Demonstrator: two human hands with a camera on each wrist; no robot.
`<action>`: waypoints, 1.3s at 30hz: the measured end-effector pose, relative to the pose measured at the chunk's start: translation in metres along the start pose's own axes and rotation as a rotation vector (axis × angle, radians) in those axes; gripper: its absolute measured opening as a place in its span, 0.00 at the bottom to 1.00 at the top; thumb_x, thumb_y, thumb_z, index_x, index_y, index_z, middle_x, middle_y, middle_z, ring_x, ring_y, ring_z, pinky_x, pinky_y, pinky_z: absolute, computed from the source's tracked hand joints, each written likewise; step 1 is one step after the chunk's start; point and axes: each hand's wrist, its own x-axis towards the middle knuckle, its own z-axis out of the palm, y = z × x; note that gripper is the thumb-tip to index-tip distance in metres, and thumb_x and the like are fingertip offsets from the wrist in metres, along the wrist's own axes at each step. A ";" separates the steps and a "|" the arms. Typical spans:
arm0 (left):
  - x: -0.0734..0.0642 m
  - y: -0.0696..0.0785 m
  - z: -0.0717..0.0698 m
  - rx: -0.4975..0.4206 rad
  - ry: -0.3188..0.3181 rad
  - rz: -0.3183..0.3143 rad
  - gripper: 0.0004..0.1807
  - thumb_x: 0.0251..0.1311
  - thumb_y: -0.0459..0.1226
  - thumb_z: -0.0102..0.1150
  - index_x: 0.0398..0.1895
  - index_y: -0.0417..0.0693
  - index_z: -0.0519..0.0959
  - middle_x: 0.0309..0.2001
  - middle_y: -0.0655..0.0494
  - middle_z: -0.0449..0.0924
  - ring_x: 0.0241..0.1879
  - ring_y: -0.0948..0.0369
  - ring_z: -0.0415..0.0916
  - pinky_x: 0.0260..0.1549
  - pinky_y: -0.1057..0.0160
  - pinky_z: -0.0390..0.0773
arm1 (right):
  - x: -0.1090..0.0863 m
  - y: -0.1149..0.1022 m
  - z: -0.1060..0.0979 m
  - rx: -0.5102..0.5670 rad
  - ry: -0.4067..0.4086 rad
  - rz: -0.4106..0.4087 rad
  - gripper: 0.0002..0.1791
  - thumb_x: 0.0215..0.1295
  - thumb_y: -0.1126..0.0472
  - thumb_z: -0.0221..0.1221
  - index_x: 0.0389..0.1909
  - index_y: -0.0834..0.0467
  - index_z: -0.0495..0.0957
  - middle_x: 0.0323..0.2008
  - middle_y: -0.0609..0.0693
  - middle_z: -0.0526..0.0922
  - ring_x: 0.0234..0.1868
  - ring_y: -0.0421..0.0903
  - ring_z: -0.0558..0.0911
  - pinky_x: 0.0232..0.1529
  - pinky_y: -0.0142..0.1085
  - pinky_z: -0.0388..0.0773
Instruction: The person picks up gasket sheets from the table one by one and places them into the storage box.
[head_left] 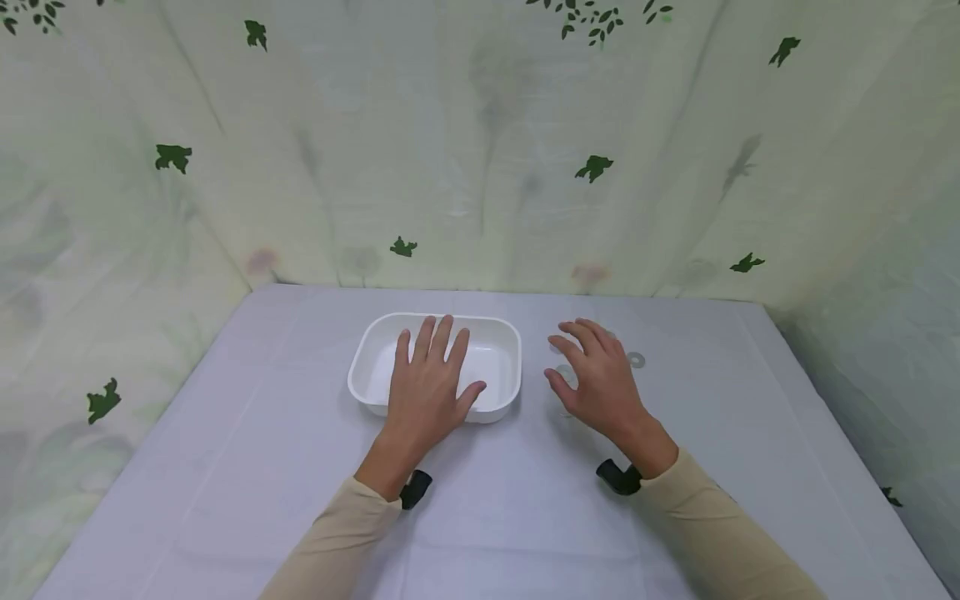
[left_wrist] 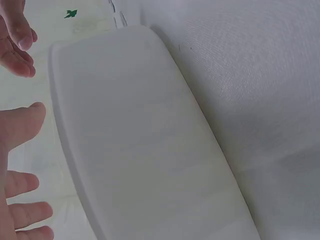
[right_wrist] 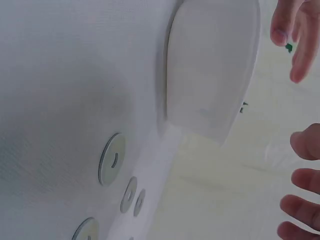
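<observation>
Left hand point(head_left: 427, 387) flat, fingers straight and spread, hovering over the white tray point(head_left: 378, 333) mid-table; can't tell whether it touches. Right hand point(head_left: 596, 375) open, fingers loosely splayed, holding nothing, just right of the tray, over flat metal washers point(right_wrist: 112, 159) on the grey cloth point(head_left: 247, 467). Tray looks like light, stiff plastic, probably slick: best taken by the rim. Washers thin, flat, hard to pinch; likely need a fingertip under an edge.

Both arms wear long, plain beige sleeves point(head_left: 337, 533) ending at the wrists; the left hand point(head_left: 427, 392) and right hand point(head_left: 600, 379) are bare. A small black camera mount point(head_left: 415, 488) sits under each wrist, just behind the palm.
</observation>
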 end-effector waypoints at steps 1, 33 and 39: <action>0.000 -0.001 -0.001 -0.001 0.018 0.016 0.40 0.55 0.58 0.66 0.66 0.46 0.71 0.67 0.43 0.71 0.69 0.44 0.66 0.66 0.38 0.64 | 0.001 0.000 0.000 0.022 0.011 -0.008 0.23 0.55 0.56 0.71 0.52 0.59 0.82 0.57 0.59 0.80 0.61 0.59 0.76 0.58 0.57 0.75; -0.038 -0.080 -0.012 -0.525 0.031 -0.080 0.26 0.54 0.39 0.71 0.54 0.34 0.79 0.57 0.37 0.80 0.62 0.40 0.73 0.60 0.39 0.71 | -0.015 0.046 -0.029 0.166 -0.218 0.041 0.20 0.57 0.65 0.69 0.52 0.62 0.81 0.53 0.61 0.81 0.56 0.59 0.79 0.52 0.53 0.80; -0.046 -0.097 -0.013 -0.538 0.008 -0.146 0.27 0.55 0.37 0.70 0.57 0.33 0.77 0.59 0.35 0.77 0.63 0.39 0.71 0.61 0.39 0.70 | -0.017 0.061 -0.037 0.143 -0.227 0.055 0.19 0.58 0.66 0.68 0.52 0.63 0.81 0.53 0.61 0.81 0.55 0.61 0.79 0.51 0.54 0.79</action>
